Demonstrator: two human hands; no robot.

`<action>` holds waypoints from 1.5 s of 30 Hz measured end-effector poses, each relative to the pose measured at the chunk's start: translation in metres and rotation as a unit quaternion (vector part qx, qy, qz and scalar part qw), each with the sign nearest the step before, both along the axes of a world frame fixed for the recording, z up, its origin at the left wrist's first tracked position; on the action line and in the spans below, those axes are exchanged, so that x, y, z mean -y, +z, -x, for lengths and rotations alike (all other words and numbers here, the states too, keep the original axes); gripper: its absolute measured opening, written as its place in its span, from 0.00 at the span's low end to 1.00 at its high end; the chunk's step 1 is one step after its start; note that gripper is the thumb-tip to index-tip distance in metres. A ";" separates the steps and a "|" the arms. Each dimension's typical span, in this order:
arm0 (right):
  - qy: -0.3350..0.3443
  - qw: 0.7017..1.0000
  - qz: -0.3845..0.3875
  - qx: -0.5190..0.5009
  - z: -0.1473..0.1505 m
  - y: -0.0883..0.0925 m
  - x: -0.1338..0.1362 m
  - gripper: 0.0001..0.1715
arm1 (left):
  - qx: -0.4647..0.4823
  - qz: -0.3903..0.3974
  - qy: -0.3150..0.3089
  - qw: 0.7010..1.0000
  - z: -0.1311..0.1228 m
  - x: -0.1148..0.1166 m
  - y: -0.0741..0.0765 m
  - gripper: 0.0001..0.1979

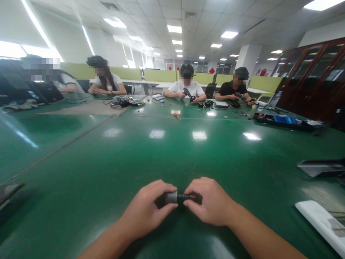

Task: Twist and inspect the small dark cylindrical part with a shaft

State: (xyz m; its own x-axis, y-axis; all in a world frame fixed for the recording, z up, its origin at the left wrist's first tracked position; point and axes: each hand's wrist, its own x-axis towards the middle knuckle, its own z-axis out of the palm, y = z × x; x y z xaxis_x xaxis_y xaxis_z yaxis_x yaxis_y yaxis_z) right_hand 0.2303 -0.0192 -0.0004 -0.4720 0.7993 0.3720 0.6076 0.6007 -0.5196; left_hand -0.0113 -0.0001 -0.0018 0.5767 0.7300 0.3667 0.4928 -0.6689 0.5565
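My left hand [147, 210] and my right hand [211, 203] meet low in the middle of the view, just above a green table [172, 154]. Both are closed on a small dark cylindrical part [178, 198] with a grey metal band. The left fingers wrap its left end. Its ribbed right end sits pinched in my right fingers. The ends of the part are hidden inside the hands.
A white flat object [320, 223] and a dark flat device [320, 167] lie at the right edge. Four people sit at the far side with tools, cables and a red screwdriver [177, 116]. A dark blue-and-black bag [285, 120] lies at the far right.
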 end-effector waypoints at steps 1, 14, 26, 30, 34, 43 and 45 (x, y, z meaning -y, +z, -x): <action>0.000 1.000 0.000 0.000 0.000 0.000 0.000 0.05 | 0.002 0.000 -0.001 1.000 0.000 0.000 0.000 0.11; -0.005 1.000 0.006 0.004 0.000 0.000 -0.001 0.04 | -0.003 0.002 0.006 1.000 0.001 0.000 0.002 0.12; -0.008 1.000 -0.001 0.010 -0.001 0.000 -0.001 0.04 | -0.002 -0.004 0.011 1.000 0.002 -0.001 0.002 0.11; -0.010 1.000 -0.001 0.011 -0.002 0.001 -0.001 0.03 | 0.002 -0.012 0.010 1.000 0.004 0.000 0.001 0.11; -0.009 1.000 0.001 0.011 -0.002 0.002 -0.002 0.03 | 0.004 -0.015 0.012 1.000 0.004 -0.001 0.002 0.11; -0.028 0.999 -0.002 0.017 -0.001 0.004 -0.001 0.02 | 0.001 -0.015 0.019 1.000 0.003 -0.001 0.007 0.10; -0.029 0.999 -0.001 0.017 -0.002 0.004 -0.001 0.02 | -0.001 -0.014 0.021 1.000 0.004 -0.001 0.007 0.10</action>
